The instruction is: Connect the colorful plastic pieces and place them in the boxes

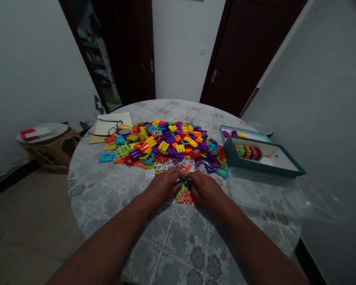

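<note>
My left hand [166, 183] and my right hand [206, 188] meet over the near middle of the table, with fingers closed around a small build of plastic building pieces. An orange piece [186, 197] with a notched edge and a round opening lies at its near side, and a green piece [181, 190] stands between my hands. Something dark sits between my fingertips, too small to make out. Just beyond my fingers spreads a big pile of colourful interlocking pieces [168, 142]. White window-like frames [150, 174] lie along its near edge.
On the right stands a teal box [263, 170] holding a row of colourful pieces, with its lid [246, 134] behind. Clear plastic containers [255, 194] lie nearer. At the back left, glasses [112, 130] rest on papers [106, 123]. A wooden stool [53, 146] stands beside the table.
</note>
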Tool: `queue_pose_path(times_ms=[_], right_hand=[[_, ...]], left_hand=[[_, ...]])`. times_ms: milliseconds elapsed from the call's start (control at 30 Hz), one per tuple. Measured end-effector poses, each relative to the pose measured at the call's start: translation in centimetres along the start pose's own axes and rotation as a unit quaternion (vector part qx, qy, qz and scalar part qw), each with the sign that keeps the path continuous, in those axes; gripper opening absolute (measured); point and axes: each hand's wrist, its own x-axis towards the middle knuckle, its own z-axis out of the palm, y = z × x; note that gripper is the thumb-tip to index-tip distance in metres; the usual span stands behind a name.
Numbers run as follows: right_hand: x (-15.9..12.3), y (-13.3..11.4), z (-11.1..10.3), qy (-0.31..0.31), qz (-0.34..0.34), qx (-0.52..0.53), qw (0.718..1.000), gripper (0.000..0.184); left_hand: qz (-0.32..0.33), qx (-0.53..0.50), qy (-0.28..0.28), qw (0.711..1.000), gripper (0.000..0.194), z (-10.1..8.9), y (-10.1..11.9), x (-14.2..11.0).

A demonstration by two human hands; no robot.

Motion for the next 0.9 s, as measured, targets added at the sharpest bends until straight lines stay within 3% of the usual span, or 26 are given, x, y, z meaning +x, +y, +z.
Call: queue_pose_path(times_ms=[300,467,633,700,800,900], right_hand=[[-0.2,1.7,0.9,0.054,-0.031,0.036,0.997,0.046],[0.3,2.0,0.9,0.13,-0.057,0.145,0.979,0.039],[0.5,1.5,0.5,0.113,-0.089,0.254,0.956,0.024],[0.6,1.5,0.6,0.163,-0.07,0.207,0.962,0.022],[0.7,2.2,1.1,0.26,0.035,0.038,0.964,0.028],[1.0,3.3,1.6,0.251,0.138,-0.084,0.954,0.035]], left_hand=[[-0.002,0.002,-0.001,1.0,0.041,0.6,-0.6,-0.2],[0.033,-0.051,0.052,0.997,0.051,0.6,-0.8,-0.1],[0.071,-0.08,0.081,0.991,0.029,0.0,-0.7,0.4],[0.064,-0.074,0.076,0.992,0.022,-0.2,-0.7,0.5],[0.045,-0.051,0.091,0.994,0.02,-0.3,-0.7,0.6],[0.035,-0.033,0.095,0.994,0.02,-0.3,-0.8,0.6]])
